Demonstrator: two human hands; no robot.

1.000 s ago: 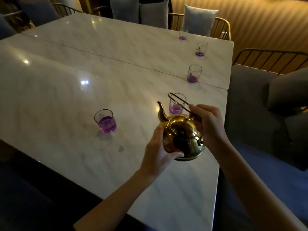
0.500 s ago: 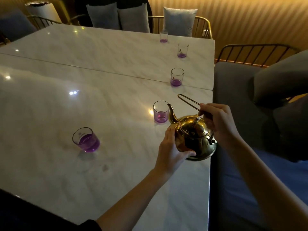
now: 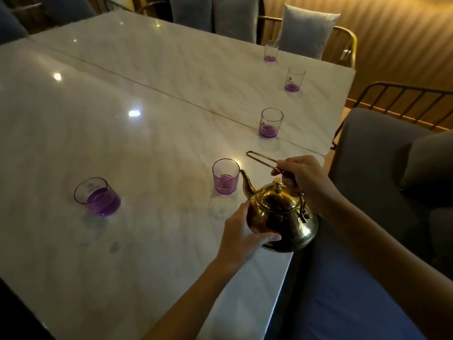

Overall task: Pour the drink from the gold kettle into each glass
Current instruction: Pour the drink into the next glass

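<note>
The gold kettle (image 3: 282,217) hangs near the table's right edge, its spout just right of a glass (image 3: 225,177) holding purple drink. My right hand (image 3: 304,180) grips the kettle's wire handle. My left hand (image 3: 241,235) cups the kettle's left side and base. Another glass (image 3: 98,197), fuller with purple drink, stands to the left. Three more glasses with a little purple drink line the right side: one (image 3: 269,123), one farther (image 3: 294,79) and the farthest (image 3: 270,52).
The white marble table (image 3: 122,143) has a seam running across its middle. A grey cushioned chair (image 3: 382,173) sits close on the right. Gold-framed chairs with pillows (image 3: 306,28) stand at the far end.
The kettle has moved to the right along the table edge, from the fuller left glass toward the second glass; its spout now sits beside that glass. Both hands kept their hold.
</note>
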